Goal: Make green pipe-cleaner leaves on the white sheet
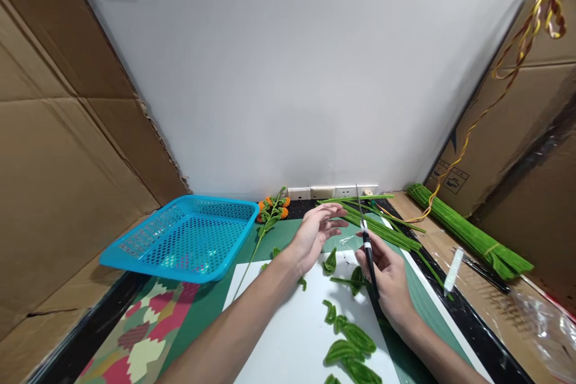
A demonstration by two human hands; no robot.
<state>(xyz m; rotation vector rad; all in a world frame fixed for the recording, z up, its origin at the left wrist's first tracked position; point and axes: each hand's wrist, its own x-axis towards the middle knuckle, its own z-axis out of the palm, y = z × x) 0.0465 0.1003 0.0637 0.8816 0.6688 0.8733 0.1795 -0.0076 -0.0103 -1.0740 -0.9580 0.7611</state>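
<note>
Presently my right hand (390, 279) gripped the scissors (368, 249), black handle in the palm and blades pointing up and away toward the far wall. My left hand (312, 234) was open, fingers spread and slightly curled, holding nothing, hovering just left of the blades over the far edge of the white sheet (279, 336). Green leaf pieces (348, 339) lay scattered on the sheet, near and between my hands. A loose spread of green stems (387, 231) lay just beyond the scissors, on the green mat (211, 300). A tied bundle (468, 231) of green stems lay far right, well apart, with a white tube (452, 270) near it. An orange flower sprig (270, 216) lay left of my left hand, beside the blue basket (189, 237) at far left.
</note>
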